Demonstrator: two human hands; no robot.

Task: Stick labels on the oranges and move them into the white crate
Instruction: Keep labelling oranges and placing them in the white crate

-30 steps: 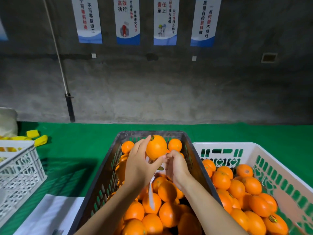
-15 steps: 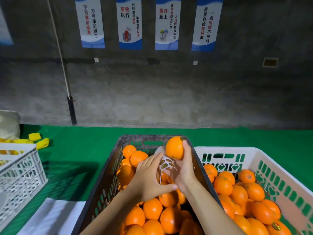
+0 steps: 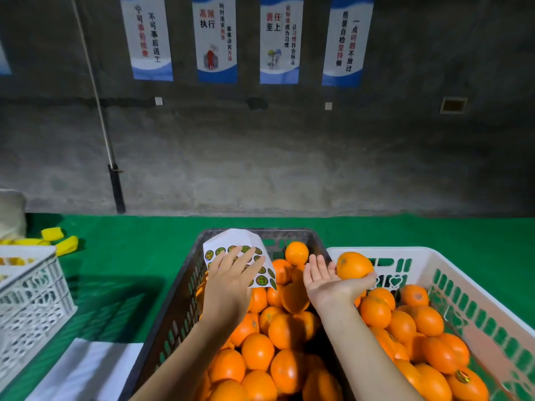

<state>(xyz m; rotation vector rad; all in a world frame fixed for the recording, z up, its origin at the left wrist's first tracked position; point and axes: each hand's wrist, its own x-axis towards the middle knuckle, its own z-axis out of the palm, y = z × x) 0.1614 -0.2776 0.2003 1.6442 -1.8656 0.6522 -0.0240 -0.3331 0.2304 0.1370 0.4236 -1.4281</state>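
Note:
My left hand (image 3: pixel 231 276) holds a white label sheet (image 3: pixel 231 241) of round green-yellow stickers over the far left of the dark crate (image 3: pixel 185 285); its fingers lie straight on the sheet and the thumb is hidden beneath. My right hand (image 3: pixel 327 282) is palm up with straight fingers. An orange (image 3: pixel 354 264) rests at its thumb side, above the near-left corner of the white crate (image 3: pixel 434 256). The dark crate is full of oranges (image 3: pixel 257 351). The white crate holds several oranges (image 3: pixel 402 325), one showing a sticker (image 3: pixel 463 376).
The two crates stand side by side on a green mat (image 3: pixel 130 256) before a concrete wall. Another white lattice crate (image 3: pixel 29 290) is at the left, yellow objects (image 3: pixel 58 241) behind it. White paper (image 3: pixel 84 369) lies at the front left. A pole (image 3: pixel 115 186) leans against the wall.
The orange passed from my left hand to my right and moved right, over the white crate. My left hand now holds the label sheet up over the dark crate.

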